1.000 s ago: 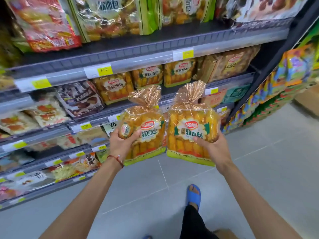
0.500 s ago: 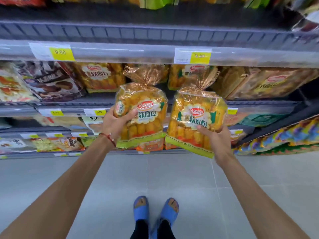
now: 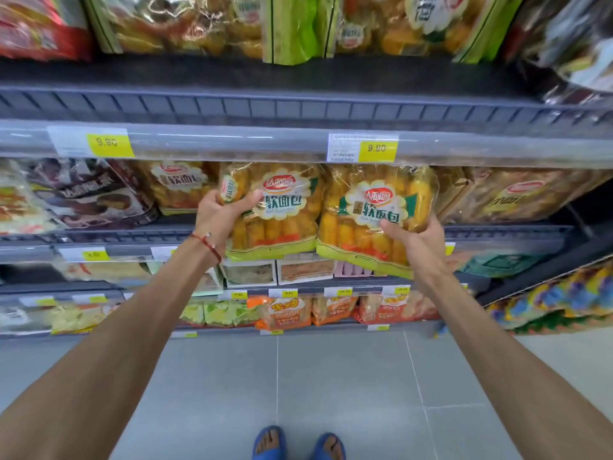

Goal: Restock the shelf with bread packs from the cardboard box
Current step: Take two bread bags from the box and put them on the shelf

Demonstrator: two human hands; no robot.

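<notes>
— Counted how many?
— Two bread packs: left bread pack [image 3: 277,215] clasped by left hand [image 3: 217,219], right bread pack [image 3: 371,210] clasped by right hand [image 3: 416,242].
— Held where?
— Side by side, at shelf [image 3: 497,232] front.

Pale grey floor tiles [image 3: 331,376] underfoot, thin grout lines crossing, light even all over. Dark grey shelves [image 3: 298,107] climb in tiers straight ahead, clear rails carrying yellow price tags [image 3: 378,148]. Off right, a second rack [image 3: 530,282] angles away, crammed with colourful packets.
</notes>
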